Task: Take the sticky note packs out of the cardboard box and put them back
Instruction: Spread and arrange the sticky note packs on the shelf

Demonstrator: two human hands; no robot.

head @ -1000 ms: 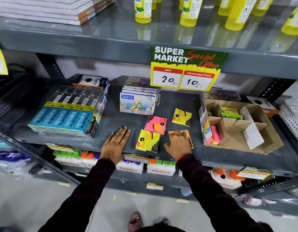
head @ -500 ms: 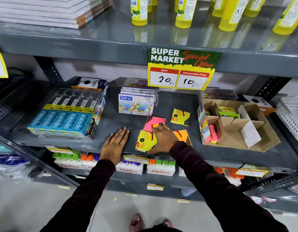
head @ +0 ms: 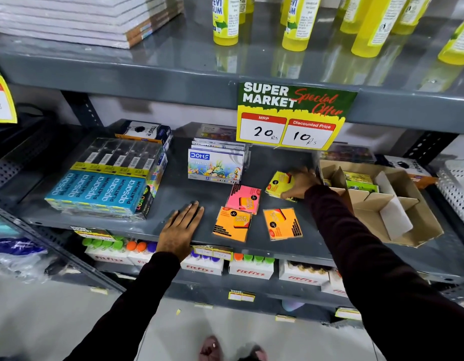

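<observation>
Several sticky note packs lie on the grey shelf [head: 173, 194]: a pink pack [head: 244, 199], an orange pack [head: 232, 224] at the front and a second orange pack [head: 282, 224] to its right. My right hand [head: 301, 182] grips a yellow pack [head: 277, 185] just left of the cardboard box [head: 408, 225]; whether a second yellow pack lies under it is hidden. The box holds green and yellow packs [head: 361, 182] in its back compartment behind cardboard dividers. My left hand [head: 181, 225] rests flat on the shelf's front edge, fingers spread, holding nothing.
Blue pencil boxes [head: 103, 188] stand at the left and oil pastel boxes [head: 215, 165] behind the packs. A price sign [head: 290, 115] hangs from the upper shelf, which carries yellow glue bottles [head: 296, 22]. Marker boxes [head: 251, 269] fill the shelf below.
My right hand left the shelf's front and reached back right toward the box, taking the front yellow pack along. An orange pack now shows where that pack lay. My left hand stayed put.
</observation>
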